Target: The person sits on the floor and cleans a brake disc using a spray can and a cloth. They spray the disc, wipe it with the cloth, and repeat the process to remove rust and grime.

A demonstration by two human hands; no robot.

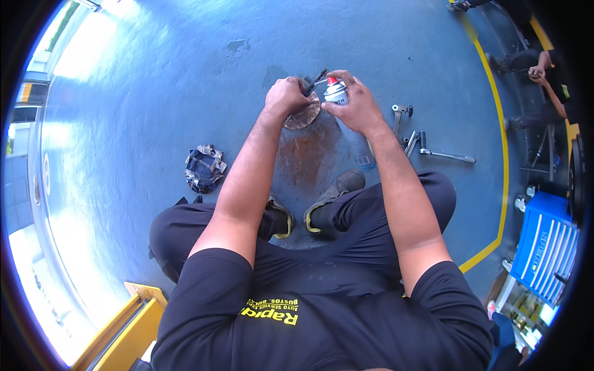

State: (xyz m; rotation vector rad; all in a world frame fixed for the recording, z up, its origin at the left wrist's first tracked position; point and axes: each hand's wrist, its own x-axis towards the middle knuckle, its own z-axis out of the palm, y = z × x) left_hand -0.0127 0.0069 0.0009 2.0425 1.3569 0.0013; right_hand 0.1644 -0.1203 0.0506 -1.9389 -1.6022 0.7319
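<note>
My left hand (pixel 288 96) is closed on a dark, narrow metal part (pixel 316 81), whose exact kind I cannot make out. Wrapped in my right hand (pixel 356 102) is a white spray can (pixel 336 93) with a red top, a finger up at the nozzle. The can is close beside the dark part. Below both hands a round, brownish disc-like piece (pixel 303 117) rests low, partly covered by my left hand. Reddish-brown grime (pixel 303 151) stains the floor nearer to my feet.
A crumpled dark patterned cloth (pixel 205 169) lies left of my left forearm. Right of my right forearm are a ratchet handle (pixel 448 156) and metal tools (pixel 401 112); a blue cylinder (pixel 360 151) stands partly hidden. Further right are a yellow floor line (pixel 498 123), a blue tool cabinet (pixel 544 241) and another person's hands (pixel 538 73).
</note>
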